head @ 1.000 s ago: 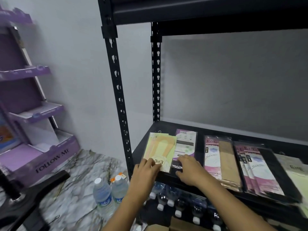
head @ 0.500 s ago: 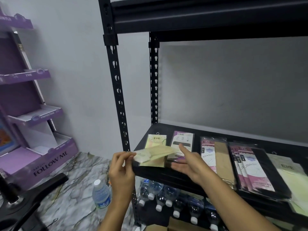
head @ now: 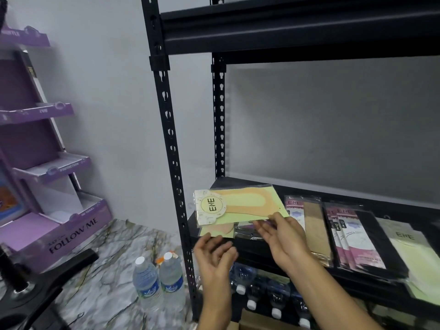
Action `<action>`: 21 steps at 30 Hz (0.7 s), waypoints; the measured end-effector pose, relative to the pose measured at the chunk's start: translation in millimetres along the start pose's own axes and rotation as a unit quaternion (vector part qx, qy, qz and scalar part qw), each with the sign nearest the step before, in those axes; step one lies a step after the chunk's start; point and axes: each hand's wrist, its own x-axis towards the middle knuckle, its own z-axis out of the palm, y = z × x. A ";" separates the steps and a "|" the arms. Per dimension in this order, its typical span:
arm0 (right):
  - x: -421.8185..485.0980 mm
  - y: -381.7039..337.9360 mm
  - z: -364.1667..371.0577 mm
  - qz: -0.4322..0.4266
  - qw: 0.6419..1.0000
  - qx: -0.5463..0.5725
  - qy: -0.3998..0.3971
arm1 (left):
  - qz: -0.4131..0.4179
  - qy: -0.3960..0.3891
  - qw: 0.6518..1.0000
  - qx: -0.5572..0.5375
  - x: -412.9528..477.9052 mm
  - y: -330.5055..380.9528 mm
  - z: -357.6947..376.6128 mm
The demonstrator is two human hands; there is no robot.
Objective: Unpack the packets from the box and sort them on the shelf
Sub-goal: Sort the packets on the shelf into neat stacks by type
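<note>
Head view: green ENE packet (head: 238, 206) held flat and sideways at centre frame, just above the left end of the black shelf (head: 257, 252), pinched at its lower right corner by thumb and fingertips of the right hand (head: 283, 236). Left hand (head: 214, 253) just below, in front of the shelf edge, fingers apart and loosely bent, gripping nothing. Further right on the shelf, pink packets (head: 357, 236) and a pale green packet (head: 409, 248). Lower left, two water bottles (head: 159, 282) standing on marble floor.
</note>
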 end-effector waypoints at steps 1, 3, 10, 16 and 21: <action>-6.2 1.8 -0.7 -0.010 1.000 0.005 -0.009 | -0.010 -0.019 1.000 -0.002 -2.9 0.4 9.1; -18.1 5.8 -3.1 -0.021 0.999 0.024 -0.027 | -0.015 -0.028 0.999 -0.028 -2.4 5.8 29.2; -50.5 -1.2 -24.5 0.015 0.995 0.023 -0.091 | 0.005 0.018 0.998 -0.065 8.9 23.1 59.2; -46.6 -38.9 -54.3 -0.135 0.956 -0.259 0.000 | -0.005 -0.046 0.999 -0.028 22.1 42.2 53.3; -42.6 -61.9 -67.7 -0.153 0.916 -0.365 -0.066 | -0.085 -0.148 0.984 0.055 17.7 40.0 60.3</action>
